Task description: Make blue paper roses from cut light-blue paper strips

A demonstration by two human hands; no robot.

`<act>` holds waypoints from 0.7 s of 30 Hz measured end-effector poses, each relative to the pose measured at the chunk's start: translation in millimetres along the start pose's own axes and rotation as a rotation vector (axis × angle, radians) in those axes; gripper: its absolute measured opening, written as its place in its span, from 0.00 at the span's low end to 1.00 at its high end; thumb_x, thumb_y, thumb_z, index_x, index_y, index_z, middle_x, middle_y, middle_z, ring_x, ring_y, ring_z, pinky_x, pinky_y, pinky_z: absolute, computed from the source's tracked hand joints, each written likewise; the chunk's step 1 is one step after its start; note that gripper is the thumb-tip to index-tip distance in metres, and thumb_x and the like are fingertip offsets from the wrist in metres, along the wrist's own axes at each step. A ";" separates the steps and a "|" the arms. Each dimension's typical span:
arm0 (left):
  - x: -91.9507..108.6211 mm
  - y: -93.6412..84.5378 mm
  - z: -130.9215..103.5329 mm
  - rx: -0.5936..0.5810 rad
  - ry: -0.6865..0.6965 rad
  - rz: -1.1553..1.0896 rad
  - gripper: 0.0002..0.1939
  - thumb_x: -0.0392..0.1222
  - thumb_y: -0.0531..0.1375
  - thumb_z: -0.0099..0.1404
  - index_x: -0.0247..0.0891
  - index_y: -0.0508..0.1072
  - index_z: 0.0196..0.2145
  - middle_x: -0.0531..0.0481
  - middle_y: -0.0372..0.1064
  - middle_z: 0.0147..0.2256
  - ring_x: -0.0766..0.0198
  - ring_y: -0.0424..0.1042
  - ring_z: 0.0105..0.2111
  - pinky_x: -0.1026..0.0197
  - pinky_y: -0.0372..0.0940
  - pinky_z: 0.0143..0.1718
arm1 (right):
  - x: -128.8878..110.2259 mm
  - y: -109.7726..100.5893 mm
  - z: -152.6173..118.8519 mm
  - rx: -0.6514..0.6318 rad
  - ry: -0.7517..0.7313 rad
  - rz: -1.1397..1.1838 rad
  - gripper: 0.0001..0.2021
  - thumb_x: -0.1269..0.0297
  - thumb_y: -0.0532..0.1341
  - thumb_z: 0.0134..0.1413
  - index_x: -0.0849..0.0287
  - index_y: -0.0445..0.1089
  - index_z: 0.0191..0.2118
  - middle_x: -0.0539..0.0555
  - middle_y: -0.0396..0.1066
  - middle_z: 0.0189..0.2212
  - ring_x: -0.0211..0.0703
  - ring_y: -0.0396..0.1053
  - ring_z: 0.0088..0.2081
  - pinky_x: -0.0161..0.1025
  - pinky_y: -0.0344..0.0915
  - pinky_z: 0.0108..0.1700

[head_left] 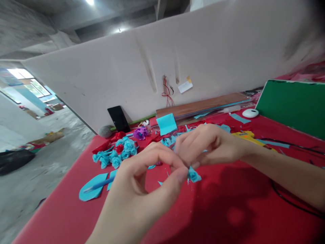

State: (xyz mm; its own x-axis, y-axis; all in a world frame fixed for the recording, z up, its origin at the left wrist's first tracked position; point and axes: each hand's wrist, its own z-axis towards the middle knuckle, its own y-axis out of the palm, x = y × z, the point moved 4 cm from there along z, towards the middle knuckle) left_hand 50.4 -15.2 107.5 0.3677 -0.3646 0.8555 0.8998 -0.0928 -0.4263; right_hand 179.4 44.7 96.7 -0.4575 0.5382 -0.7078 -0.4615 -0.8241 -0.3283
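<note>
A small blue paper flower is pinched between my two hands above the red table. My left hand holds it from the left with thumb and forefinger closed. From behind and to the right, my right hand has its fingers pressed together at the flower's top edge; its fingertips are partly hidden. Left of my hands lies a bunch of finished blue paper roses with red ones among them. Below that bunch, a blue pen rests on a rounded blue paper piece.
A yellow glue gun with a black cord lies at the right, near a white computer mouse and a green board. Against the white partition lean a black phone and a purple paper flower lies nearby. Blue scraps are scattered behind my hands.
</note>
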 end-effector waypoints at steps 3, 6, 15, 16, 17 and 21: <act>-2.2 1.0 0.4 0.014 -0.049 -0.010 0.07 0.38 0.58 0.56 0.41 0.68 0.21 0.58 0.64 0.23 0.70 0.64 0.26 0.70 0.60 0.30 | 4.3 -0.8 0.0 -0.005 0.042 0.014 0.05 0.78 0.59 0.49 0.72 0.72 0.32 0.60 0.72 0.28 0.40 0.67 0.35 0.41 0.65 0.38; -5.0 3.1 2.0 0.021 -0.101 -0.024 0.08 0.39 0.57 0.57 0.41 0.67 0.21 0.57 0.63 0.24 0.69 0.62 0.27 0.68 0.59 0.29 | 8.6 -2.5 -0.3 0.003 0.074 0.029 0.06 0.79 0.58 0.48 0.69 0.72 0.31 0.56 0.71 0.27 0.38 0.65 0.36 0.39 0.65 0.38; -12.8 4.0 0.9 -0.034 -0.175 -0.062 0.10 0.45 0.54 0.61 0.42 0.68 0.24 0.55 0.64 0.28 0.66 0.63 0.34 0.67 0.58 0.29 | 18.3 -6.5 -2.9 0.028 0.057 0.022 0.06 0.78 0.58 0.49 0.67 0.73 0.31 0.55 0.71 0.27 0.38 0.65 0.36 0.40 0.63 0.41; -12.8 4.0 0.6 -0.040 -0.178 -0.067 0.10 0.45 0.53 0.61 0.42 0.68 0.24 0.55 0.64 0.28 0.66 0.63 0.34 0.67 0.58 0.29 | 18.7 -6.9 -3.2 0.031 0.058 0.024 0.06 0.78 0.58 0.50 0.66 0.73 0.30 0.55 0.71 0.27 0.37 0.65 0.36 0.40 0.63 0.41; -12.7 3.9 0.6 -0.039 -0.177 -0.072 0.10 0.45 0.53 0.61 0.42 0.68 0.24 0.55 0.64 0.28 0.66 0.62 0.35 0.68 0.57 0.28 | 19.0 -7.2 -3.5 0.034 0.060 0.025 0.06 0.78 0.58 0.50 0.66 0.73 0.30 0.55 0.71 0.27 0.37 0.65 0.35 0.40 0.63 0.40; -12.9 3.6 2.4 -0.017 -0.160 -0.104 0.09 0.46 0.54 0.61 0.43 0.69 0.27 0.56 0.65 0.32 0.65 0.63 0.38 0.68 0.58 0.30 | 16.8 -7.3 -3.3 0.087 0.032 0.010 0.06 0.78 0.59 0.49 0.64 0.73 0.29 0.51 0.70 0.25 0.34 0.63 0.33 0.38 0.62 0.41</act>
State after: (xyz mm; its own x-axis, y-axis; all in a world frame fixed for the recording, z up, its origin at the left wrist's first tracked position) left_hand 49.5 -8.6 95.6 0.3065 -0.2000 0.9306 0.9315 -0.1382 -0.3365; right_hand 177.6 59.2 85.1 -0.4387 0.5230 -0.7308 -0.5217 -0.8103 -0.2667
